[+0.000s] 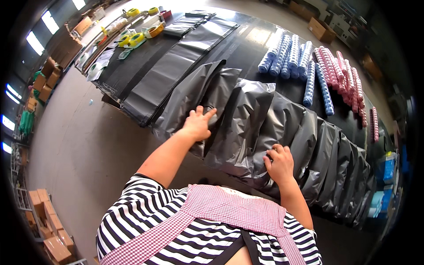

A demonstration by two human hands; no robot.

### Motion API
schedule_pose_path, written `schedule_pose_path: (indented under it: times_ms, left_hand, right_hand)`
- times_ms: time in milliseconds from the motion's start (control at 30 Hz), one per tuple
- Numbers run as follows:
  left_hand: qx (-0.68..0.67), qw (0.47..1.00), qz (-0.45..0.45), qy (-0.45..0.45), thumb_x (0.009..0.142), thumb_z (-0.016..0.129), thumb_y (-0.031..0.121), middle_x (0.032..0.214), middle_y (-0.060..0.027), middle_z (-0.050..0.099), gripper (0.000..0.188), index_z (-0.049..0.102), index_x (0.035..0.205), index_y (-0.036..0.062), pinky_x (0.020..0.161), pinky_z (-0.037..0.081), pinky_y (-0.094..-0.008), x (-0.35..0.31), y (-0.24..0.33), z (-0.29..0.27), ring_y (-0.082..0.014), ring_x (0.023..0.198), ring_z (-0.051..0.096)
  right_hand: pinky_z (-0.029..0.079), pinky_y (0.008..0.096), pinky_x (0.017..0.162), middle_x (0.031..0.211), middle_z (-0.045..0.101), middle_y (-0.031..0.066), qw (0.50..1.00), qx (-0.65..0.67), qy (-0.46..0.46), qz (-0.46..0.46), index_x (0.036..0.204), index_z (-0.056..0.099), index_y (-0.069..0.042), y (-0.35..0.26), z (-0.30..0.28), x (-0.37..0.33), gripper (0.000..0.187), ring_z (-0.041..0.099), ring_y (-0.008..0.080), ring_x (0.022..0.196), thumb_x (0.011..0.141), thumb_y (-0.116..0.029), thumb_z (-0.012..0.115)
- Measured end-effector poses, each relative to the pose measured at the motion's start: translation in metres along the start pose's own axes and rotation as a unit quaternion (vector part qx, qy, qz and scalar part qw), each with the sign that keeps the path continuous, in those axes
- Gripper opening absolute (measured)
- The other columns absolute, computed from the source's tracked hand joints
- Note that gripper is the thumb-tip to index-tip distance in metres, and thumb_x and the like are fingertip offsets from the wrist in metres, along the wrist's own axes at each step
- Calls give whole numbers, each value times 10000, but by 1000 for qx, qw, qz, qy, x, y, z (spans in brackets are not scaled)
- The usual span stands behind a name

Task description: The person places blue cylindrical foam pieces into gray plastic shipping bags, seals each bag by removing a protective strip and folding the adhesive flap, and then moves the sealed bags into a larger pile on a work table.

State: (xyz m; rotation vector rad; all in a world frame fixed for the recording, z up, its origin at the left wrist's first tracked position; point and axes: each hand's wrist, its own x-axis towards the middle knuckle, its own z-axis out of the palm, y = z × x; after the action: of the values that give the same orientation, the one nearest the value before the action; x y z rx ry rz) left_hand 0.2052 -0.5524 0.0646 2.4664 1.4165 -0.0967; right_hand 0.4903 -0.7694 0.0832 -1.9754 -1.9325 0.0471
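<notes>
A row of filled grey plastic bags (247, 119) leans along the near side of the black table, each overlapping its neighbour. My left hand (199, 124) lies on a grey plastic bag (179, 106) toward the left end of the row, its fingers spread over the film. Farther right, my right hand (281, 164) has its fingers bent, thumb and fingertips closed on the film of another grey plastic bag (282, 119). What is inside the bags does not show.
Flat grey bags (170, 70) lie stacked at the left of the black table (251, 37). Blue patterned rolls (291, 55) and pink patterned rolls (340, 70) lie on the far right. Yellow tape rolls (136, 39) sit at the far left corner. Cardboard boxes (52, 225) stand on the floor.
</notes>
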Motion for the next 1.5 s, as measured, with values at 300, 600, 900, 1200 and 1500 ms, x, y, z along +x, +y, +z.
schedule_pose_path:
  times_ms: [300,600,900,1200,1500]
  left_hand:
    - [-125,970,204,-53,858,724,314,1539,-298,368,777,407,1563,241,1121,425,-506,-13,18,1,-482,1363,433]
    - [-59,996,56,-22,869,699,265,1727,-159,-1,758,409,1562,364,1195,242,-646,49,-42,-10,-491,1540,168]
    - [-40,999,9,1,852,634,113,1697,-247,18,665,538,1478,314,1026,503,-510,78,-68,-5,-461,1314,484]
    - [-39,991,114,49,724,765,140,1682,-252,88,668,662,1364,299,1031,494,-482,75,-61,2,-440,1284,492]
    - [-8,997,74,12,757,823,252,1694,-246,43,697,613,1417,321,1048,458,-523,70,-70,-4,-423,1334,443]
  right_hand:
    - [207,532,1236,1615,364,118,1000,-3,19,22,1519,465,-169,-84,92,72,739,237,339,1533,845,-320,729]
    - [211,504,1237,1650,323,97,996,5,-5,92,1555,410,-138,-86,104,70,820,214,322,1554,804,-262,713]
    - [334,490,1150,1264,682,127,984,117,-62,118,1249,687,-91,-66,48,129,440,592,311,1233,862,-300,701]
    - [305,472,1219,1636,239,303,969,-81,87,215,1588,372,-295,130,67,423,742,341,471,1469,920,-358,689]
    - [561,385,913,1041,758,139,923,90,205,313,1055,739,-27,218,132,520,388,720,276,998,769,-258,861]
